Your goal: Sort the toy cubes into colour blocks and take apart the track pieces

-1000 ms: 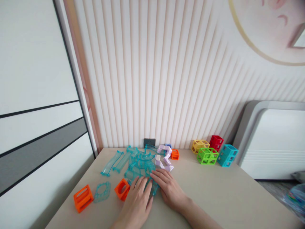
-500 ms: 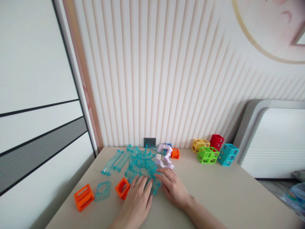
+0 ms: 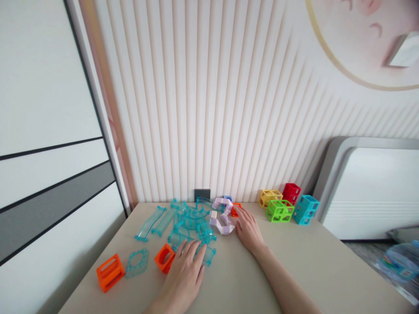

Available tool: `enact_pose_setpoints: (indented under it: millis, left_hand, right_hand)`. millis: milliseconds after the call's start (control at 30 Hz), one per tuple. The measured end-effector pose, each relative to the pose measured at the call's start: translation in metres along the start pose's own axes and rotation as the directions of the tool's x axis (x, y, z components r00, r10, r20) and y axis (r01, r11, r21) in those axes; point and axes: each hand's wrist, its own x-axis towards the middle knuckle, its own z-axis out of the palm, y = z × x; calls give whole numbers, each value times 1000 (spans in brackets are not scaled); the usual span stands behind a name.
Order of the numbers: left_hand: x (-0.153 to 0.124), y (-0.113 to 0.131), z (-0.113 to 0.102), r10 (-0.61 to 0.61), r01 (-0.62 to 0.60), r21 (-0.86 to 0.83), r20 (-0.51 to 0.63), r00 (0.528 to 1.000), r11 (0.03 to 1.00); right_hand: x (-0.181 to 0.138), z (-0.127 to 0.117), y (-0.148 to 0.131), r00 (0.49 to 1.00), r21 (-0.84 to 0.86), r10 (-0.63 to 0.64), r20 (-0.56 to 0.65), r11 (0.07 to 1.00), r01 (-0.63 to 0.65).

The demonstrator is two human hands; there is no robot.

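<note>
My left hand (image 3: 184, 270) lies flat, fingers spread, on the near edge of a pile of clear teal track pieces (image 3: 188, 222), beside an orange cube (image 3: 164, 258). My right hand (image 3: 249, 227) reaches farther back with its fingers stretched out. Its fingertips touch a small orange block (image 3: 235, 209) next to a pale purple twisted snake toy (image 3: 221, 217). Neither hand holds anything.
The beige table (image 3: 294, 257) stands against a ribbed wall. An orange frame block (image 3: 109, 271) and a teal ring piece (image 3: 136, 262) lie at the front left. Yellow (image 3: 269, 197), green (image 3: 279, 210), red (image 3: 291, 192) and cyan (image 3: 304, 209) frame cubes stand at the back right. A white cabinet (image 3: 373, 192) stands right.
My right hand has left the teal pile and moved back and to the right, to the small orange block. My left hand has stayed on the pile.
</note>
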Motion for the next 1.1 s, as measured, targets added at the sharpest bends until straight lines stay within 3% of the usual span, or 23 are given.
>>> enact_pose_setpoints:
  millis: [700,933,1100]
  left_hand:
    - [-1,-1,0,-1,1,-15,-6,1000,1000]
    - [-2,-2,0,7,-7,-26,-1,1000,1000]
    - [-3,-3,4,13,-13,-11,-5,1000,1000]
  right_hand:
    - [3,-15,-13,985,-197,174,-15,965,-173]
    - [2,-16,-14,990,-305,139,-17,942,-137]
    - [0,-14,-12,988,-259,151,-25,954,-152]
